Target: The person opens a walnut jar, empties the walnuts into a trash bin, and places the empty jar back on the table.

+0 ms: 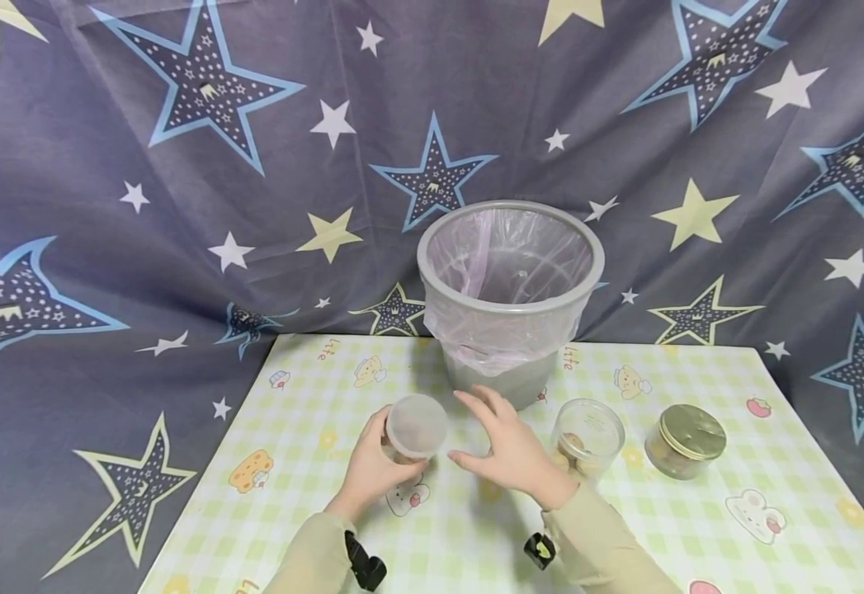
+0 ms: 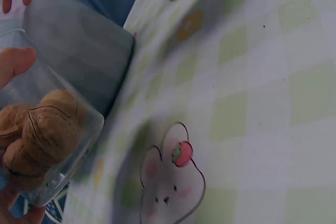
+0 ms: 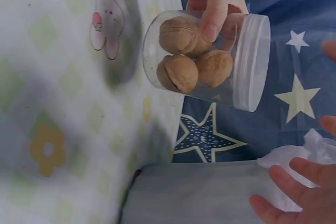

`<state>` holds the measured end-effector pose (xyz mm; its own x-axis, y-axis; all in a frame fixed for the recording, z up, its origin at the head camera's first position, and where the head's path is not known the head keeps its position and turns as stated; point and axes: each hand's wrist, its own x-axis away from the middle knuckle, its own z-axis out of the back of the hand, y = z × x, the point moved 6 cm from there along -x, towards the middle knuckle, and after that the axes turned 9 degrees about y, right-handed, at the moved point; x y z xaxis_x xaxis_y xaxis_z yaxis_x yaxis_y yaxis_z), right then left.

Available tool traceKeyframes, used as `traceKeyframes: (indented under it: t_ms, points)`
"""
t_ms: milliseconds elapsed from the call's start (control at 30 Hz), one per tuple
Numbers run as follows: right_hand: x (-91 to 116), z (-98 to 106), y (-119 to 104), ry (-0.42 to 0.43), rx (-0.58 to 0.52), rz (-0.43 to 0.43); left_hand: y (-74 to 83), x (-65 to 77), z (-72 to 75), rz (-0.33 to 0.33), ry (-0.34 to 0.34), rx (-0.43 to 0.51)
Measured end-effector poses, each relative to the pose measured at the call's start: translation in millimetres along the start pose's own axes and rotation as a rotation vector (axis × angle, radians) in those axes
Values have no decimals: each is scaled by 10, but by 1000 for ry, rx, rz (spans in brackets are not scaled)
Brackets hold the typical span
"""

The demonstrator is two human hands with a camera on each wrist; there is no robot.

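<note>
My left hand (image 1: 374, 469) grips a clear plastic jar (image 1: 406, 455) with a whitish, see-through lid (image 3: 253, 62). Several walnuts (image 3: 181, 72) lie inside the jar. In the right wrist view the lid is on, and the thumb presses the jar's side. The jar is held tilted above the table. To its right is my right hand (image 1: 509, 452), fingers spread and apart from the jar, with nothing in its grasp. In the left wrist view the jar (image 2: 86, 114) shows the walnuts at its base, while its top is cut off.
A grey bin (image 1: 502, 384) with a pinkish liner stands at the table's back. Right of my right hand are a second clear jar (image 1: 601, 429) with brown round pieces inside and a green-lidded jar (image 1: 687, 441). A checked cloth (image 1: 476, 544) covers the table; a starry curtain (image 1: 313, 289) hangs behind.
</note>
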<state>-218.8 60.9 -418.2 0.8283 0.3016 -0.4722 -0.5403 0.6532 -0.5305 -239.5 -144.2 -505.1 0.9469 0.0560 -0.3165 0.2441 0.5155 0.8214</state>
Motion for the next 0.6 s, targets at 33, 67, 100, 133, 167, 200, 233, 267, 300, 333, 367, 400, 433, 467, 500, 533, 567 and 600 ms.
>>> traceKeyframes:
  t_ms: [33,67,100,133,167,200,233,267,300,333,367,400,433,467,500,533,567,600]
  points:
    - [-4,17,-13,0,0,2,30,-1,3,-11,0,-15]
    - [-8,32,-24,0,2,4,60,-2,6,-23,0,-26]
    - [-9,44,-30,-1,0,5,90,-2,8,-31,-3,-31]
    - [-7,53,-36,-4,0,6,117,3,9,-34,-8,-33]
    - [-4,60,-41,-9,2,9,147,10,11,-42,-13,-39]
    - [0,65,-45,-14,2,11,172,15,13,-49,-15,-44]
    - [4,72,-49,-19,3,13,193,19,14,-51,-16,-49]
    - [7,82,-54,-22,1,14,219,23,16,-60,-15,-50]
    - [12,93,-60,-24,-6,15,243,26,17,-70,-14,-53]
    - [16,107,-68,-28,-9,16,271,28,17,-81,-13,-54]
    - [21,120,-73,-28,-11,20,298,29,18,-91,-11,-58]
    - [25,135,-79,-29,-13,21,323,29,17,-99,-10,-59]
    - [29,151,-86,-28,-15,23,349,30,13,-107,-12,-59]
    - [34,169,-93,-28,-19,22,375,32,9,-118,-16,-64]
    - [40,185,-98,-28,-19,22,400,35,4,-127,-21,-69]
    - [46,197,-103,-31,-17,23,423,37,-1,-133,-27,-76]
    - [51,209,-108,-31,-19,23,443,41,-4,-140,-32,-83]
    - [56,219,-114,-35,-21,23,465,45,-6,-149,-36,-89]
